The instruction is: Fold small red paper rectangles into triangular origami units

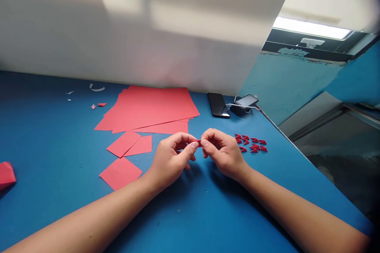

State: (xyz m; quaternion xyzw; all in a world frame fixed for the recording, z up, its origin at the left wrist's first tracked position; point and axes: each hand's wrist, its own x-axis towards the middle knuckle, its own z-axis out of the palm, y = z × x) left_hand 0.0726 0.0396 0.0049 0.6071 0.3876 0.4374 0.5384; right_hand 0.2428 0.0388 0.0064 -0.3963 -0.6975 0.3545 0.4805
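Observation:
Between my two hands is a small folded strip of red paper point(199, 142), held just above the blue table. My left hand point(175, 154) pinches its left end between thumb and forefinger. At the other end, the thumb and forefinger of my right hand point(223, 151) are closed on it. Several small folded red paper pieces point(254, 145) lie in rows just right of my right hand, some partly hidden by it. Left of my left hand rest a few red paper squares point(123, 173), one overlapping another.
A stack of large red sheets point(154, 106) lies behind the squares. A black phone point(219, 105) and a small device with a white cable point(247, 101) sit at the back right. Paper scraps point(97, 88) lie back left; a red folded object point(6, 175) is at the left edge.

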